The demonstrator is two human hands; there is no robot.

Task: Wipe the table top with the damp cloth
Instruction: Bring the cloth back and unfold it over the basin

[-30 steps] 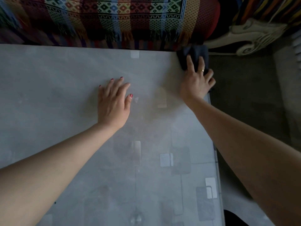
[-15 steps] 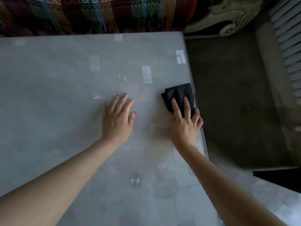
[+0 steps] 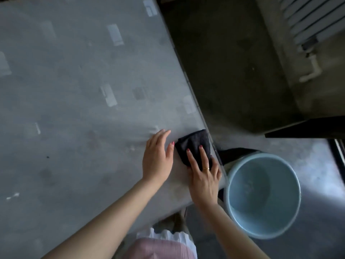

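A grey glossy table top (image 3: 78,101) fills the left of the view. A dark folded cloth (image 3: 192,143) lies flat on it, close to the table's right edge and near its front corner. My right hand (image 3: 203,174) presses on the near part of the cloth with fingers spread over it. My left hand (image 3: 157,157) rests flat on the table just left of the cloth, its thumb almost touching the cloth, holding nothing.
A pale blue bucket (image 3: 263,195) stands on the floor right beside the table's front right corner. A white radiator (image 3: 308,21) is at the top right. A dark ledge (image 3: 306,128) juts in from the right. My pink and white clothing (image 3: 162,245) shows at the bottom.
My right hand has dragged the cloth along the right edge from the far corner toward the near corner. My left hand slid nearer too, and my view tilted down, showing the bucket.
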